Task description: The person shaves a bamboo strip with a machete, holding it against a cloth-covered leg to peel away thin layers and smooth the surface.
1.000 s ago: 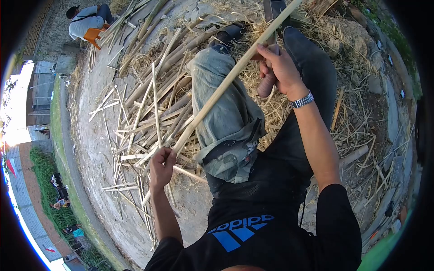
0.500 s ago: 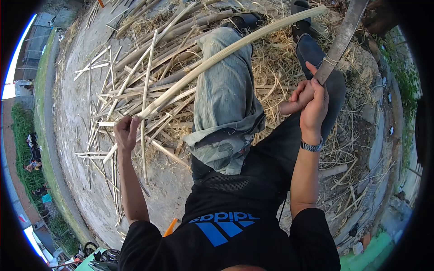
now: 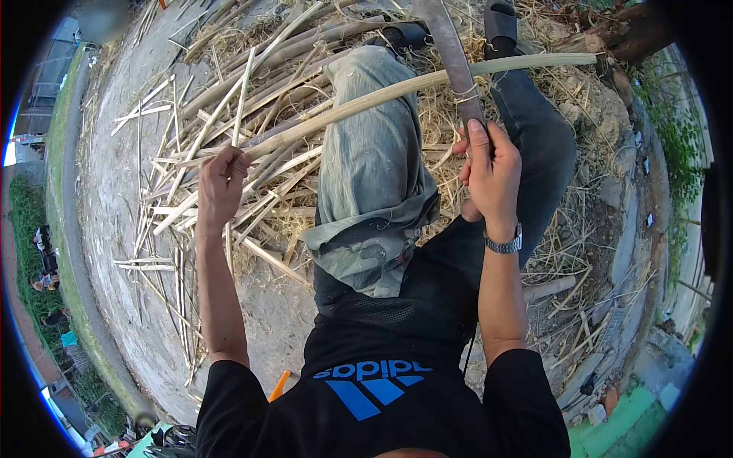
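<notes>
My left hand (image 3: 223, 179) is closed round the near end of a long pale bamboo strip (image 3: 351, 105). The strip slants up to the right over a grey-green cloth (image 3: 370, 160) draped on my leg, and its far end reaches past my other shin. In my right hand (image 3: 491, 172) is a machete (image 3: 452, 57), gripped with the thumb along the flat of the dark blade. Its blade points up and crosses over the strip. Part of the wooden handle (image 3: 471, 211) shows below my fingers.
Many split bamboo strips and poles (image 3: 282, 72) lie piled on the concrete ground (image 3: 130, 191) at the left. Curly shavings (image 3: 450, 114) cover the ground between my feet. A dark log (image 3: 630, 34) lies at the upper right, with an orange object (image 3: 280, 385) beside my waist.
The machete has swung left, from beyond the strip's far end to across the strip. My left hand has risen, and the strip now lies at a flatter slant, reaching farther right.
</notes>
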`<state>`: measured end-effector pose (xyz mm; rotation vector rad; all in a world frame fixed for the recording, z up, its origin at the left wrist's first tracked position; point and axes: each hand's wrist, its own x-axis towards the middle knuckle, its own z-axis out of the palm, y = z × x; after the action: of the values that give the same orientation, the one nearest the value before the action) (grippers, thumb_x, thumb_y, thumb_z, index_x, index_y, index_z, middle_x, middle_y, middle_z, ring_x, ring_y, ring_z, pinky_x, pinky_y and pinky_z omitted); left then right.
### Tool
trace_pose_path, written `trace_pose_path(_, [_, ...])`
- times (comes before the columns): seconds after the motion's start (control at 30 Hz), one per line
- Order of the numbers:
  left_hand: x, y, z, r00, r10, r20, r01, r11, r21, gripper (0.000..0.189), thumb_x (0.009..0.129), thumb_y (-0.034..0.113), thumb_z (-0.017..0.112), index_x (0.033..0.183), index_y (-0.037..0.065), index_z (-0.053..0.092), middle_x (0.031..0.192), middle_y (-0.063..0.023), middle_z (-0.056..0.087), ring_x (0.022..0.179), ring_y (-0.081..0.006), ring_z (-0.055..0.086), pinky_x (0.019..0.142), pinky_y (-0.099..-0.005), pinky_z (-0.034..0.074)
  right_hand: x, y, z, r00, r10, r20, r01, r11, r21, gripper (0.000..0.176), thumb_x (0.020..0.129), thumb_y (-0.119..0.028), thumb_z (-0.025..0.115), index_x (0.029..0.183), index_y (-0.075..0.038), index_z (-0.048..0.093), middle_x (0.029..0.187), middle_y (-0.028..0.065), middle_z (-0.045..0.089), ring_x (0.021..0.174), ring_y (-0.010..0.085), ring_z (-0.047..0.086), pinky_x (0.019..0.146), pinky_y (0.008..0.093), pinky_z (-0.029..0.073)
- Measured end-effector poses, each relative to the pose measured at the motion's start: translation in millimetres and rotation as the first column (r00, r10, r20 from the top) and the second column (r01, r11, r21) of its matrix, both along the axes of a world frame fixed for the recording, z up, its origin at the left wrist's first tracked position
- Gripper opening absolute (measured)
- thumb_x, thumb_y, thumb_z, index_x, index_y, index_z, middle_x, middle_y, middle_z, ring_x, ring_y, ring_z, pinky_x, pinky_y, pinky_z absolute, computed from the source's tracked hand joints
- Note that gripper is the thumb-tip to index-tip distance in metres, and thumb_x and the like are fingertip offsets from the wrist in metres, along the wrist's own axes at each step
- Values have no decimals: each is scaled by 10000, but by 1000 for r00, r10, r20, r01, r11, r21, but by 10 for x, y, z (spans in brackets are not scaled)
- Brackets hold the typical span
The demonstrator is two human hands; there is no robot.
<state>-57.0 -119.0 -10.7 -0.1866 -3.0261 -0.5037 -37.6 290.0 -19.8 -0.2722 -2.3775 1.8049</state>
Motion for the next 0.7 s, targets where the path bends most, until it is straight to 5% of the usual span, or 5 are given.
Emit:
trace_pose_path(0.07, [-6, 7, 52, 997, 39, 65, -58, 944, 325, 213, 1055, 204, 606, 1087, 6, 678, 752, -106, 688, 707, -216, 642, 836, -367, 499, -10, 16, -27, 998, -53, -30, 54, 998, 26, 301, 1100, -279, 567, 1008, -16, 679, 699, 36, 684, 498, 89, 578, 466, 268, 422])
trace_pose_path(0.2, [-87, 159, -41, 994, -67, -85, 102, 838, 537, 247, 1073, 176, 551, 1160, -23, 671, 895, -113, 746, 782, -183, 706, 739, -318, 543, -42, 29, -6, 999, -29, -38, 36, 983, 182, 297, 1099, -275, 566, 984, -19, 661, 698, 59, 688, 529, 139, 614, 511, 304, 458])
trace_pose_path(0.27, [-34, 535, 0, 999, 49, 9, -47, 869, 493, 312, 1083, 299, 561, 1155, 35, 711, 707, 10, 591, 622, -72, 411, 569, -288, 325, -27, -128, 11, 997, 60, -42, -51, 978, 203, 291, 1097, -272, 567, 977, -21, 649, 708, 85, 694, 576, 181, 660, 544, 331, 479])
trace_pose_path(0.43, [-25, 738, 134, 986, 138, 98, -151, 977, 150, 398, 970, 406, 757, 899, 14, 766, 545, -17, 602, 516, -90, 532, 503, -294, 418, 24, -300, -7, 994, 103, -30, -96, 978, 185, 353, 1099, -282, 562, 914, 7, 643, 675, 90, 678, 612, 190, 704, 540, 328, 490])
trace_pose_path(0.7, [85, 383, -23, 994, 78, -73, -62, 976, 208, 418, 919, 399, 814, 802, 5, 738, 515, -35, 569, 459, -119, 478, 490, -299, 392, -190, -238, -240, 995, -101, -17, 103, 974, 200, 377, 1113, -317, 518, 919, -20, 645, 623, 56, 630, 516, 184, 623, 509, 370, 479])
